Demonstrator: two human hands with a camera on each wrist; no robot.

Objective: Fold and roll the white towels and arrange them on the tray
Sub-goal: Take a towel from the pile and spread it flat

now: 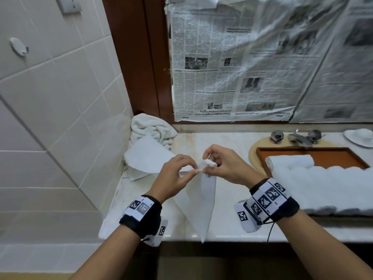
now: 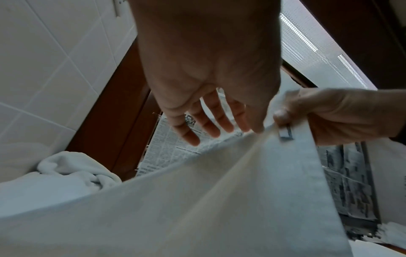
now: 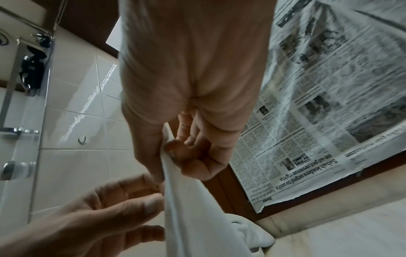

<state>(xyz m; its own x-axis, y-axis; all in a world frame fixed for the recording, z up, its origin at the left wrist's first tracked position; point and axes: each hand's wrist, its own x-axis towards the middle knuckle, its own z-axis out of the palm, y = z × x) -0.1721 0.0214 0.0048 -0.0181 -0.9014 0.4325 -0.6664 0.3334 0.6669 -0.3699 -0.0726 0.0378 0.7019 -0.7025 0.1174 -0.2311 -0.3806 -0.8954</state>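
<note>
A white towel hangs from both hands over the counter's front edge, with its top corner bunched between them. My left hand pinches that corner with thumb and forefinger, the other fingers loosely spread. My right hand pinches the same edge, thumb against curled fingers. In the left wrist view the towel fills the lower frame, and a small label sits by the right thumb. The orange-brown tray stands to the right and holds a rolled towel and a row of rolls.
A heap of unfolded white towels lies in the back-left corner against the tiled wall. Chrome taps and a white dish stand behind the tray. Newspaper covers the panel above the marble counter.
</note>
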